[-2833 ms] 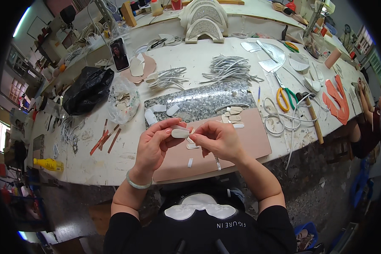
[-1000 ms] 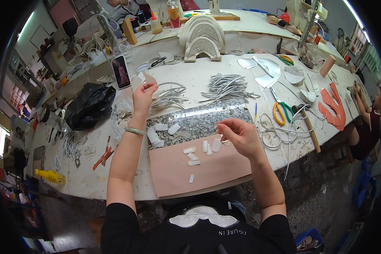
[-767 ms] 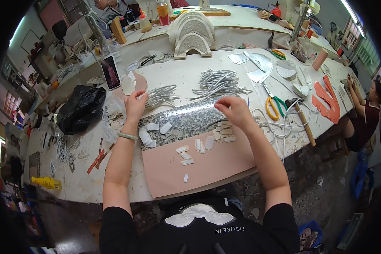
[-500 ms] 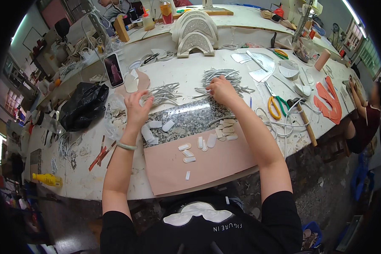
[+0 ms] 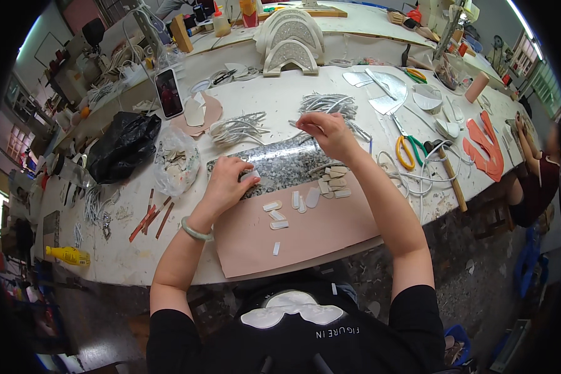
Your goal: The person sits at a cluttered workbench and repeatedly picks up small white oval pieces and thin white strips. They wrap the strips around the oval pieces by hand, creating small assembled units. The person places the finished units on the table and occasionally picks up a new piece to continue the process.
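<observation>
My left hand [image 5: 229, 182] is at the left end of the speckled stone slab [image 5: 280, 163], thumb and fingers closed on a small white tab [image 5: 249, 175]. Other white pieces there are hidden under this hand. Over the slab's far edge, my right hand [image 5: 330, 134] pinches what looks like a grey cord [image 5: 293, 123], only its tip showing. Beyond it lies a pile of cut silver-grey cords [image 5: 327, 103], and a second cord bundle [image 5: 238, 127] is farther left. Several white and cream tabs [image 5: 336, 181] rest on the pinkish-tan sheet [image 5: 280, 249] in front.
Scissors [image 5: 405, 151], a hammer [image 5: 452, 177] and a loose white cord are to the right, with red cut-outs [image 5: 485, 149] beyond. On the left are a clear bag of scraps [image 5: 176, 161], a black bag [image 5: 123, 148] and a phone [image 5: 168, 93]. Another person sits at far right.
My left hand has come from the left cord bundle down and right onto the white pieces. My right hand has drawn back slightly from the cord pile toward me.
</observation>
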{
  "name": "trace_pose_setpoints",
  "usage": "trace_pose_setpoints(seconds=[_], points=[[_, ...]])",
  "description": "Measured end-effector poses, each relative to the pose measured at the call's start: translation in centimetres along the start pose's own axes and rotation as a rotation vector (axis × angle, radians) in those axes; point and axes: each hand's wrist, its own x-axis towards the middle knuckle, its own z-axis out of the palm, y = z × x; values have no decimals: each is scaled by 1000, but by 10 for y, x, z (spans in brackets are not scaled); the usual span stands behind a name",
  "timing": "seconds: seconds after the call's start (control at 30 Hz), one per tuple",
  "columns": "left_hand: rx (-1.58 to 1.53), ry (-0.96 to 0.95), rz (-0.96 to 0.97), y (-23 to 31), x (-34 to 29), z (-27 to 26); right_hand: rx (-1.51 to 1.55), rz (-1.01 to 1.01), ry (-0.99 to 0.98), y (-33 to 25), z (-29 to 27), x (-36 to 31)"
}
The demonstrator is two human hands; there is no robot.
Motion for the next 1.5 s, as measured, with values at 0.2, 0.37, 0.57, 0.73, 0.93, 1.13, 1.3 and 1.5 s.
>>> trace_pose_setpoints(seconds=[0.2,0.37,0.57,0.73,0.93,1.13,1.3,1.5], points=[[-184,-250,66,26,-29,-4,236,-34,203,-7,-20,-16],[-203,-260,2,37,-33,3,754,-57,325,-7,-29,-16],[-373,-289,-192,46,-31,2,913,18,310,-11,-44,-24],[-1000,-100,-466,54,-31,3,461,188,31,-67,-34,-47],[-1223,-39,-530,75,-37,6,191,168,-121,-89,30,-79],[-1130,-35,-713,60,-50,1,227,59,-124,-78,48,-82],[-1211,-25,-717,52,-57,3,-21,-99,-57,-102,43,-81],[-1193,-51,-667,60,-57,-8,-61,-238,-92,-95,50,-77]])
